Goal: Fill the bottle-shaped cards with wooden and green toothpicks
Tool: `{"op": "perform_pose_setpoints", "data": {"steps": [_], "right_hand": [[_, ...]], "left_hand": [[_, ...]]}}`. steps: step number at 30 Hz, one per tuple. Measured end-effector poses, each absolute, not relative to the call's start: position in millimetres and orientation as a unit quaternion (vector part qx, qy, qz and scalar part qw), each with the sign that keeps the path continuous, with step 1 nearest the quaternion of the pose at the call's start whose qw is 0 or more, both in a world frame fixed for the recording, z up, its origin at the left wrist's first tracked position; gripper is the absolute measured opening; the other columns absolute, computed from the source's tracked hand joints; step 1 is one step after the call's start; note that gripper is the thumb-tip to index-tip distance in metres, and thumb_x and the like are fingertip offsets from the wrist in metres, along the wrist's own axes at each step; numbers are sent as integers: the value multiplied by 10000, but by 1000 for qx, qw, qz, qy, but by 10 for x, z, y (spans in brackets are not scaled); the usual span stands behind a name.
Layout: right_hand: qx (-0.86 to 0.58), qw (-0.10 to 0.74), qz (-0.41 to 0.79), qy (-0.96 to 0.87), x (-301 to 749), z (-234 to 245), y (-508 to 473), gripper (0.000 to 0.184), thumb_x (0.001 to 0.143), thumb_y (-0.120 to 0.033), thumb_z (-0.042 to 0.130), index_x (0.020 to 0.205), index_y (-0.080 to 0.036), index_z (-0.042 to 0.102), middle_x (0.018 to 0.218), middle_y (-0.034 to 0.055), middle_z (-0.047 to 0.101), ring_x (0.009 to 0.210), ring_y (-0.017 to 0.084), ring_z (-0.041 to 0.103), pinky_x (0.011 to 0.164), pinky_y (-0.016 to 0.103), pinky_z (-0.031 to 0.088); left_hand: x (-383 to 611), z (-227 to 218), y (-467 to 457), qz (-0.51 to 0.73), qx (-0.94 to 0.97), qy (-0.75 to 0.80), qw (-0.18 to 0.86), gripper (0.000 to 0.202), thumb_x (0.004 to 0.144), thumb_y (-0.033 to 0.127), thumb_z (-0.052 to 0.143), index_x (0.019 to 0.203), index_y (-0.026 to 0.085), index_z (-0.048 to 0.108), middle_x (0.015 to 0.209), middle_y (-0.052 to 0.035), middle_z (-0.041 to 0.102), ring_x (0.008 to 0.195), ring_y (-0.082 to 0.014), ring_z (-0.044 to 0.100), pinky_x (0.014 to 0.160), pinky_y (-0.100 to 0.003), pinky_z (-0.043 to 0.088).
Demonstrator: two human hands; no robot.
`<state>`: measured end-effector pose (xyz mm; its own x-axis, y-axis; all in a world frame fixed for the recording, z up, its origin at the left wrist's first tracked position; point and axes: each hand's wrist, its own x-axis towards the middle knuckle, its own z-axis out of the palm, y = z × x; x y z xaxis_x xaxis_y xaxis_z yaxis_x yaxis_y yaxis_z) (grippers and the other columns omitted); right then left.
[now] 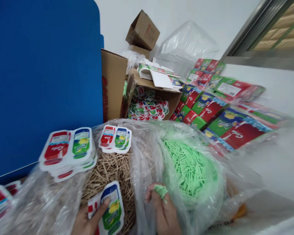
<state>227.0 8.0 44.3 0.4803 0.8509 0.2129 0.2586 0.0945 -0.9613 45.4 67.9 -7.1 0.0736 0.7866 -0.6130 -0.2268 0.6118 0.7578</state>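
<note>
My left hand (91,217) is closed on a printed twin pack (112,207) with a white border, a red cola side and a blue-green lemon side, tilted over a bag of brown sticks (107,171). My right hand (163,209) is closed around a small bunch of green sticks (161,190). It is just left of a clear plastic bag full of loose green sticks (186,166). Ahead of my left hand, a stack of twin packs (68,150) and a smaller stack of twin packs (115,138) lie on the bags.
A tall blue panel (44,65) rises on the left. Behind the bags, a cardboard box (170,101) holds many printed packs, with folded cartons (159,73) on top. Plastic-wrapped red and green cartons (210,107) are piled at right, below a window (276,29).
</note>
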Motion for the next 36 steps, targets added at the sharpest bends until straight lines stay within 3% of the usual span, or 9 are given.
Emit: {"op": "perform_pose_setpoints", "data": {"steps": [4,9,19,28,36], "right_hand": [[-563,568,323,-506,1865,213,101,279,935,-385,377,800,-232,568,699,-3,562,654,148,529,648,240,430],[-522,551,321,-566,1822,-100,70,220,962,-294,330,946,-233,541,771,2,552,727,141,528,712,239,421],[-519,591,314,-531,1775,-240,-1,242,959,-322,352,871,-232,559,736,-6,544,687,136,512,667,241,408],[-515,548,292,-591,1907,-350,-75,203,955,-221,329,937,-240,531,810,5,561,763,145,547,718,247,432],[-517,545,271,-602,1959,-318,-88,191,946,-187,340,985,-247,517,815,5,570,767,142,558,732,236,449]], "left_hand": [[372,45,657,399,301,572,650,327,483,366,835,632,155,635,523,-17,712,531,-264,692,499,-295,567],[248,75,621,423,327,574,621,341,486,419,815,613,154,642,514,3,691,507,-223,669,492,-254,548],[289,70,578,392,386,554,625,414,527,525,765,544,138,621,443,1,618,500,-189,620,483,-235,514],[218,-142,539,366,500,549,561,363,654,481,688,545,147,598,505,5,570,504,-144,522,471,-210,450],[288,-34,525,381,513,533,554,298,685,394,666,525,156,587,489,33,526,487,-127,462,476,-203,396]]}}
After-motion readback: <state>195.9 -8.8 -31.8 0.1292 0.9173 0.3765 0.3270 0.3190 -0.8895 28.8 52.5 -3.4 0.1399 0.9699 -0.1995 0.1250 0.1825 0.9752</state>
